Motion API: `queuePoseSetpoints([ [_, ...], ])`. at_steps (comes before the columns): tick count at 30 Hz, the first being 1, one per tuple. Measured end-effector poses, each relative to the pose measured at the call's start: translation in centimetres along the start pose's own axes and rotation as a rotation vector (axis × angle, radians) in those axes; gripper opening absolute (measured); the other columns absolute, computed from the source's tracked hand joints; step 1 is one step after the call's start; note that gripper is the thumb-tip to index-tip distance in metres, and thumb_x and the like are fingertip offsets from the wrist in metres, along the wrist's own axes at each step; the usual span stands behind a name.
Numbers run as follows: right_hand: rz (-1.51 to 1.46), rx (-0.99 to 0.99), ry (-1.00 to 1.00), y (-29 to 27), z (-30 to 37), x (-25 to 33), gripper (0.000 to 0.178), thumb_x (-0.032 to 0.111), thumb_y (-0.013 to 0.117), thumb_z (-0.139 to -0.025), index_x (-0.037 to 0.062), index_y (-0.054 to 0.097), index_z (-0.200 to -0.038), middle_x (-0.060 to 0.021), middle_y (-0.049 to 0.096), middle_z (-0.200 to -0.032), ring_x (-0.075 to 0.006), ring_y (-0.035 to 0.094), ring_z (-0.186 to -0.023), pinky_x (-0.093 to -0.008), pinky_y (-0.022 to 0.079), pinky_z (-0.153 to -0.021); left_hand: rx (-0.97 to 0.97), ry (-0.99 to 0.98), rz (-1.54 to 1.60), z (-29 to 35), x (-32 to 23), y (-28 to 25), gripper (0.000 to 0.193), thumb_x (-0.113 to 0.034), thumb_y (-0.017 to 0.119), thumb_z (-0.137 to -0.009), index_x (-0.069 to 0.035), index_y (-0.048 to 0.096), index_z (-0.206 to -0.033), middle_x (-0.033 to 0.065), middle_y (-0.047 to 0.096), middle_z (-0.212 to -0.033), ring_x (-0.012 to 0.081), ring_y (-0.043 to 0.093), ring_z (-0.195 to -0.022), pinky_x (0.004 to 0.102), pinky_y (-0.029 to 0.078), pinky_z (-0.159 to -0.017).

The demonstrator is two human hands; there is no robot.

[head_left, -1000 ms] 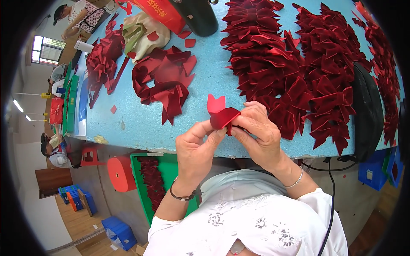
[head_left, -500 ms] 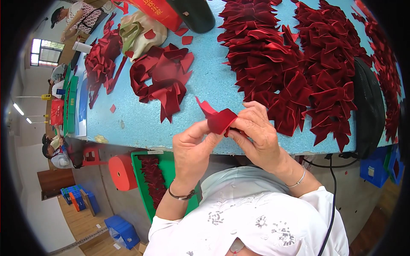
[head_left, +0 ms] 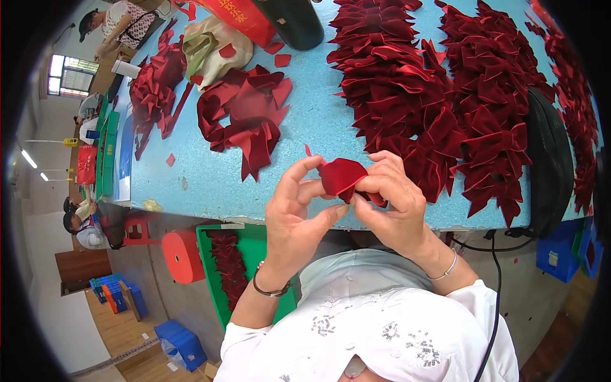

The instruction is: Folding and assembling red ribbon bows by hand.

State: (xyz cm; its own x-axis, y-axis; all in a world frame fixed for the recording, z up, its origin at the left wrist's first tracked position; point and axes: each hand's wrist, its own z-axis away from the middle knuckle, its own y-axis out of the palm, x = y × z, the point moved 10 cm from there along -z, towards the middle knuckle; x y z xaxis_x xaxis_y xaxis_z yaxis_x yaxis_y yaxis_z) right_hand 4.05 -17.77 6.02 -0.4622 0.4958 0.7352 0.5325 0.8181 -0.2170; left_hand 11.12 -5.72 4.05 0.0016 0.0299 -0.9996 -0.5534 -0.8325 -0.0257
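Observation:
A folded dark red velvet ribbon [head_left: 342, 177] is held up between my hands, just above the table's near edge. My right hand [head_left: 394, 197] pinches its right side between thumb and fingers. At its left edge are the bent index and middle fingers of my left hand [head_left: 293, 204], gripping it there; the left thumb reaches under it towards the right fingertips. A narrow ribbon end sticks up past the left index finger. Part of the ribbon is hidden behind my right fingers. Beyond my hands lies a loose heap of red ribbon strips [head_left: 245, 114].
Long rows of red velvet bows [head_left: 394, 83] cover the table's right part, beside a black bag [head_left: 550, 159]. At the back stand a dark cylinder [head_left: 294, 25] and a cream cloth bundle [head_left: 216, 51]. Under the edge are a green crate [head_left: 258, 239] and a red roll [head_left: 183, 256]. Other people work far left.
My left hand has spread its index finger and thumb around the ribbon. The ribbon has shifted slightly right and turned, its rounded velvet face now towards me.

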Motion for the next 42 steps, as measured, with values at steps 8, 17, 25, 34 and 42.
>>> queuePoseSetpoints([
  [8, -0.043, -0.01, 0.097, 0.1, 0.2, -0.2, 0.019, -0.006, 0.064, -0.062, 0.0007, 0.06, -0.08, -0.0048, 0.055, -0.069, -0.0159, 0.051, -0.061, -0.0397, 0.045, -0.084, -0.041, 0.115, -0.143, 0.7, -0.1, -0.7, 0.058, 0.008, 0.072, -0.07, 0.003, 0.039, -0.118, 0.0066, 0.067, -0.089, 0.01, 0.056, -0.085, 0.0263, 0.041, -0.087],
  [17, -0.187, 0.131, 0.399, 1.2, 1.3, -2.3, 0.018, -0.004, 0.06, -0.065, -0.0016, 0.06, -0.083, -0.0066, 0.061, -0.077, -0.016, 0.057, -0.071, -0.0309, 0.048, -0.073, -0.069, 0.128, 0.019, 0.8, 0.3, -0.9, 0.047, 0.01, 0.069, -0.07, -0.005, 0.032, -0.095, 0.0076, 0.066, -0.086, 0.0108, 0.056, -0.086, 0.0264, 0.039, -0.086],
  [25, -0.299, 0.267, 0.385, 2.0, 0.9, -2.7, 0.016, -0.004, 0.06, -0.065, -0.0022, 0.061, -0.081, -0.0095, 0.063, -0.08, -0.0204, 0.061, -0.081, -0.0285, 0.048, -0.07, -0.068, 0.067, 0.148, 0.7, 1.3, -1.8, 0.047, 0.011, 0.066, -0.068, -0.006, 0.029, -0.092, 0.0093, 0.065, -0.086, 0.0133, 0.056, -0.089, 0.028, 0.038, -0.089],
  [34, -0.522, 0.292, 0.468, 2.3, 1.3, -4.2, 0.01, -0.004, 0.061, -0.065, -0.0031, 0.059, -0.074, -0.01, 0.063, -0.081, -0.0218, 0.059, -0.086, -0.0297, 0.046, -0.077, -0.097, 0.003, 0.249, 0.6, 2.1, -1.7, 0.047, 0.012, 0.065, -0.068, -0.006, 0.028, -0.091, 0.0109, 0.063, -0.086, 0.0149, 0.056, -0.089, 0.0298, 0.04, -0.089],
  [42, -0.867, 0.253, 0.724, 3.1, 2.4, -4.7, 0.01, -0.003, 0.061, -0.068, -0.0038, 0.059, -0.077, -0.0077, 0.062, -0.081, -0.0181, 0.056, -0.085, -0.0301, 0.044, -0.076, -0.124, 0.038, 0.179, 0.6, 1.6, -2.0, 0.045, 0.014, 0.064, -0.068, -0.007, 0.031, -0.091, 0.0112, 0.062, -0.088, 0.0149, 0.056, -0.087, 0.0291, 0.042, -0.086],
])
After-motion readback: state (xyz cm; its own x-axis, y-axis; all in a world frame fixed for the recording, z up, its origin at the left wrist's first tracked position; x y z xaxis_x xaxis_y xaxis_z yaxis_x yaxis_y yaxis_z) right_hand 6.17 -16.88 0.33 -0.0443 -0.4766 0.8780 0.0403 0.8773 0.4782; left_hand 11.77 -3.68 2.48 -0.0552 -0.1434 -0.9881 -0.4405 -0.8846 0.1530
